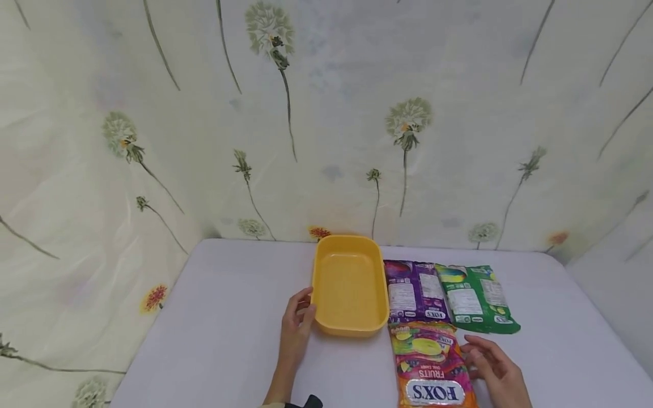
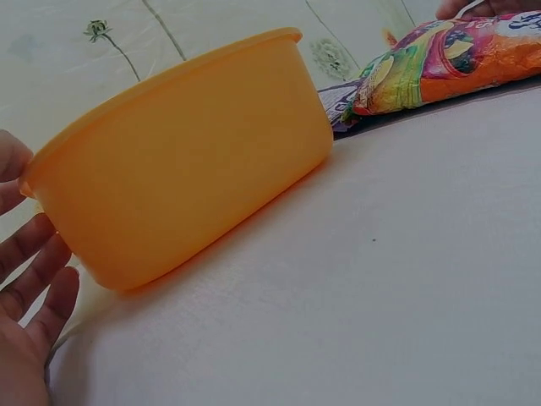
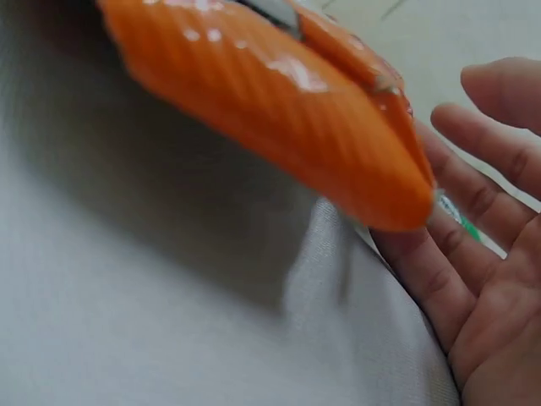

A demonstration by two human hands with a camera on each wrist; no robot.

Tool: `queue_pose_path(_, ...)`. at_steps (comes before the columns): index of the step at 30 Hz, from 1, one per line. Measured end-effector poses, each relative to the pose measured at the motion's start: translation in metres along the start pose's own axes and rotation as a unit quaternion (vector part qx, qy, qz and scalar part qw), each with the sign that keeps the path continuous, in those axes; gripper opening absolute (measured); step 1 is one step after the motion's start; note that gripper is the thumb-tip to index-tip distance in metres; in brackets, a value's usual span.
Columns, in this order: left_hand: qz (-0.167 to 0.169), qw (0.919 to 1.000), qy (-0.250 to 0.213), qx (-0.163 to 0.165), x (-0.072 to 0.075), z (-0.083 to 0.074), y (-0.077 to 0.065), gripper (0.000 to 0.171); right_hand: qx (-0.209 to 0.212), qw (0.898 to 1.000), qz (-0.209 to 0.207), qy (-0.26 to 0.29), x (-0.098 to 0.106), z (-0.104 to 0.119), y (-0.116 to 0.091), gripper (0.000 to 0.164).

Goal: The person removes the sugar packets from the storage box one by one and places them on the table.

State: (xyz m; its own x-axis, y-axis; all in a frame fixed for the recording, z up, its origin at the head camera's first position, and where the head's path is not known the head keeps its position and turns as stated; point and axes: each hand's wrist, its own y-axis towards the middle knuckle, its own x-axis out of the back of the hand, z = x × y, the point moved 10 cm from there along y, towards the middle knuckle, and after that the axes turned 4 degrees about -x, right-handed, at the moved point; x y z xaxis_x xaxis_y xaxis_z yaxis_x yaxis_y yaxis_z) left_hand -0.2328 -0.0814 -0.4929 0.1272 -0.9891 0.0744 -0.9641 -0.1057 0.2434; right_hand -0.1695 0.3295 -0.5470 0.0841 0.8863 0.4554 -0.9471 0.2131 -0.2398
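Observation:
A yellow plastic tub (image 1: 350, 283) sits near the back of the table. My left hand (image 1: 297, 323) is at its left side, fingertips against the wall near the rim. The left wrist view shows these fingers loosely spread along the tub's end (image 2: 177, 161). A multicoloured bag of Fox's fruit candy (image 1: 432, 362) lies in front right of the tub. Beside its right edge is my right hand (image 1: 497, 371). In the right wrist view, the fingers are extended and spread by the bag's orange end (image 3: 287, 101), some partly behind it, without curling round it.
A purple candy bag (image 1: 415, 292) lies directly right of the tub, with a green candy bag (image 1: 479, 298) beyond it. White cloth covers the table (image 1: 224, 317). A flower-printed curtain (image 1: 331, 113) hangs behind and to the sides.

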Motion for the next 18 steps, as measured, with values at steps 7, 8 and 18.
queue_pose_path(7, 0.01, 0.9991, 0.039, -0.009, -0.004, 0.029, 0.013, 0.034, 0.024, 0.999, -0.008, -0.028, -0.002, 0.021, -0.002, 0.06)
queue_pose_path(8, 0.017, 0.9986, 0.049, -0.013, -0.004, 0.029, 0.014, 0.034, 0.033, 0.999, -0.009, -0.039, -0.003, 0.026, -0.002, 0.059)
queue_pose_path(18, 0.073, 0.9517, 0.279, -0.105, 0.03, 0.003, 0.03, 0.041, 0.148, 0.97, -0.061, -0.181, -0.007, 0.087, -0.007, 0.062)
